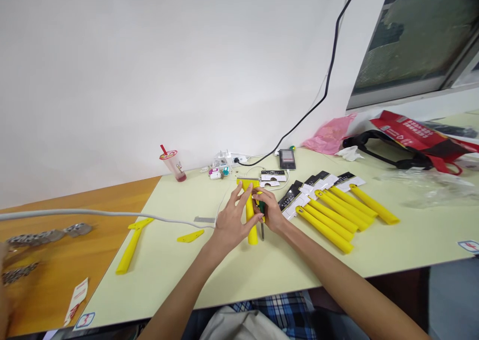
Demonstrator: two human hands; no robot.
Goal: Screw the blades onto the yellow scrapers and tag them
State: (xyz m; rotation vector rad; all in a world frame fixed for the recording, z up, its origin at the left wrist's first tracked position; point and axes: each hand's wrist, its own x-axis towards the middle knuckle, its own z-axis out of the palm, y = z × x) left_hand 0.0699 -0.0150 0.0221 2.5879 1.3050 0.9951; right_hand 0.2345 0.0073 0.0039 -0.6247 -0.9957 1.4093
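Observation:
A yellow scraper lies under both my hands, with its handle toward me and a metal blade edge at its far end. My left hand grips it from the left, fingers over the head and thumb across the handle. In my right hand is a screwdriver; its green and black handle is partly hidden by the fingers, and its shaft points toward me. The right fingertips touch the scraper head's right side. Left of my hands are a flat yellow piece and a loose metal blade.
A yellow scraper body lies at the left. Several yellow scrapers with black-and-white cards are fanned out at right. Farther back are a cup, a plugged black cable and a small device. A grey cable crosses from the left.

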